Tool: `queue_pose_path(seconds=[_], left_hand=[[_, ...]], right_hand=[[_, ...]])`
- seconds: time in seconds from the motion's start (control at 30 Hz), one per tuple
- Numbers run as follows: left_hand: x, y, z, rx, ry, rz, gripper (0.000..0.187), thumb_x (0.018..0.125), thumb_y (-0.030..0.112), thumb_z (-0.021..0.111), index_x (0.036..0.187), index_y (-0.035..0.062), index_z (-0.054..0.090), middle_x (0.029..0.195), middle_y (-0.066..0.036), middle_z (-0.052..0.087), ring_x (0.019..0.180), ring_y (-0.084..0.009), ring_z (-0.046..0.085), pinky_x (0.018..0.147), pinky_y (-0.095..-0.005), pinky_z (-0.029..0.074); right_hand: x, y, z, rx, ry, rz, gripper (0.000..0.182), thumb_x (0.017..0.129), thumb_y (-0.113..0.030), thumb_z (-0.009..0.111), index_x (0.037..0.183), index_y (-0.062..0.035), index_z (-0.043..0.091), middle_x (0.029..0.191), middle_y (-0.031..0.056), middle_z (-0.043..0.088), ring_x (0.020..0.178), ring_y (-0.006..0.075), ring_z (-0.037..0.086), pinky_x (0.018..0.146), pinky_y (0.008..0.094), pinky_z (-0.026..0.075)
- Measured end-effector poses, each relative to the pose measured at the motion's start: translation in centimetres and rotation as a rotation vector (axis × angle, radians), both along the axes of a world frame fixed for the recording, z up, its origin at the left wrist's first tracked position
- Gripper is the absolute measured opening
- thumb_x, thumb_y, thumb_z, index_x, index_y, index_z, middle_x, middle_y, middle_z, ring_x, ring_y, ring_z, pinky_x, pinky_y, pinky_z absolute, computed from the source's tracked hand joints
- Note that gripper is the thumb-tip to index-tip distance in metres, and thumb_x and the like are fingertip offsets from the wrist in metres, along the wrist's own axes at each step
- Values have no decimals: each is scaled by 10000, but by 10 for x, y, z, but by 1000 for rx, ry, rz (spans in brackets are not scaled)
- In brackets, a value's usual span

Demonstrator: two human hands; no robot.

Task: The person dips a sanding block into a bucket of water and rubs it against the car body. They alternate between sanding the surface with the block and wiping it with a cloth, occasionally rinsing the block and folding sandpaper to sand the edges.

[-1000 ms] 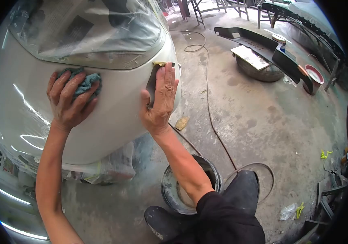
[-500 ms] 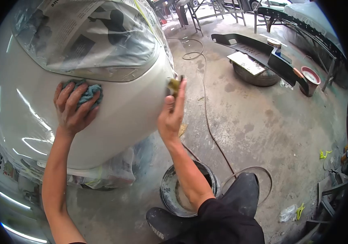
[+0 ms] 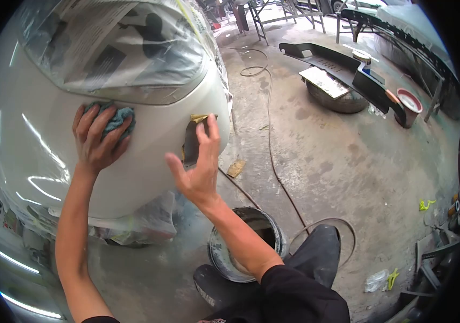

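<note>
A white car body panel [image 3: 146, 148] curves across the left side, below a light [image 3: 128, 59] masked with printed plastic film. My left hand [image 3: 95, 140] presses a crumpled blue-green cloth [image 3: 125, 119] onto the panel, fingers curled over it. Further right, my right hand [image 3: 200, 175] holds a dark sanding block [image 3: 192, 141] against the panel near its corner. Yellowish sandpaper [image 3: 200, 117] shows at the block's upper end and left edge. The fingers lie over the block's right side, and the thumb is out to the left. The block's underside is hidden.
Between my legs stands a bucket [image 3: 220, 255], partly behind my right forearm. A hose [image 3: 271, 145] snakes over the concrete floor, near a yellowish scrap [image 3: 236, 168]. A black bumper piece [image 3: 327, 67] rests on a tyre [image 3: 337, 102], beside a red bucket [image 3: 410, 105].
My right hand has moved left with the sanding block, from the panel's outer edge onto its face. The left hand and cloth have hardly moved.
</note>
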State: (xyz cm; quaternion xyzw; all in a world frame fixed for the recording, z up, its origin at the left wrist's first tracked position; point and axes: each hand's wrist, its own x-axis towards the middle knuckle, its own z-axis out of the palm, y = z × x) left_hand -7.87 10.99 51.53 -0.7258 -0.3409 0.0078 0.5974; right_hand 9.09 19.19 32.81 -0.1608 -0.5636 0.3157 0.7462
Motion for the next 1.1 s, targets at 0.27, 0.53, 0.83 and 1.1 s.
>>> queue_pose_path(seconds=[0.27, 0.53, 0.83, 1.1], left_hand=[[-3, -1, -2, 12, -34, -26, 384, 814, 303, 775, 1187, 237, 718, 1393, -41, 573, 1334, -310, 455, 1169, -562, 340], [-3, 0, -2, 16, -29, -34, 384, 826, 306, 766, 1200, 233, 715, 1388, -43, 574, 1325, -311, 463, 1162, -566, 349], [0, 1, -1, 6, 1, -8, 351, 847, 309, 744, 1184, 215, 719, 1374, -64, 559, 1320, -332, 453, 1151, -585, 354], [0, -1, -3, 25, -1, -9, 321, 834, 292, 751, 1141, 204, 721, 1372, -67, 555, 1330, -334, 443, 1144, -595, 365]], right_hand=[[13, 16, -13, -172, -7, 40, 476, 881, 100, 467, 1356, 94, 423, 1392, 352, 430, 1368, 492, 426, 1127, 523, 374], [-7, 50, -27, -164, 92, -83, 474, 996, -7, 544, 1461, 45, 465, 1507, 274, 471, 1416, 457, 437, 1150, 483, 380], [-21, 83, 20, -37, 221, -220, 372, 1038, -66, 514, 1389, 37, 575, 1370, 272, 613, 1281, 396, 605, 1062, 431, 489], [-10, 86, 16, 144, 138, -247, 393, 1059, -127, 475, 1388, 72, 554, 1356, 283, 618, 1298, 398, 590, 1094, 408, 462]])
